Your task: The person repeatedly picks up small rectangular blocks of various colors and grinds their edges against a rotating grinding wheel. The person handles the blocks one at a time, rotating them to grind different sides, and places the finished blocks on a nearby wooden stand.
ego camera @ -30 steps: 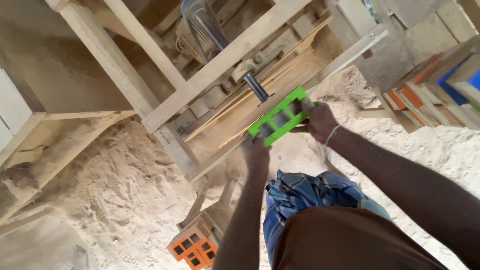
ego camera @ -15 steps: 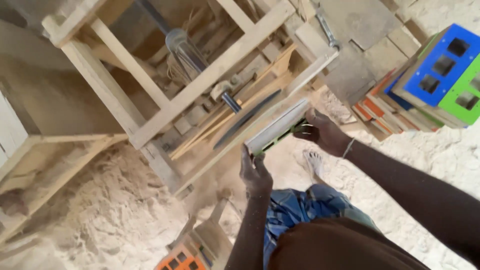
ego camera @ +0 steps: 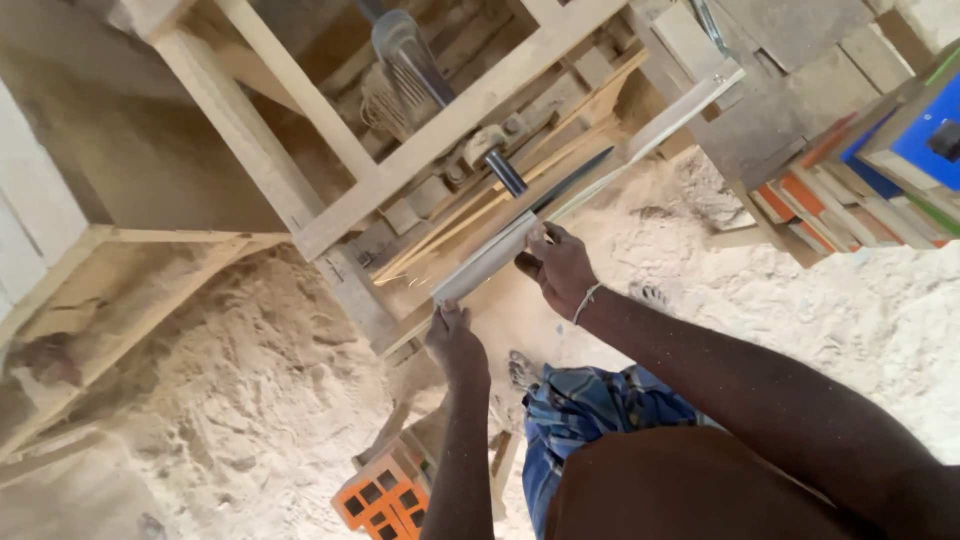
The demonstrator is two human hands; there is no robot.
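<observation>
Nearest, an orange moulded grid block [ego camera: 383,500] lies on the sawdust floor [ego camera: 230,400] below my elbows. Left hand [ego camera: 455,340] grips the lower end of a thin pale board [ego camera: 490,262]; right hand [ego camera: 560,268] is clenched on its upper end. Board is seen edge-on, tilted, held against the front rail of the wooden saw bench [ego camera: 440,120], just beside a dark blade-like strip [ego camera: 570,182]. Judgement: piece is held at the bench but I cannot tell whether any cut has begun; the working pass seems largely left to do. Beyond, a metal shaft [ego camera: 505,172] and motor housing [ego camera: 405,50]. Farthest right, stacked coloured blocks [ego camera: 880,170].
</observation>
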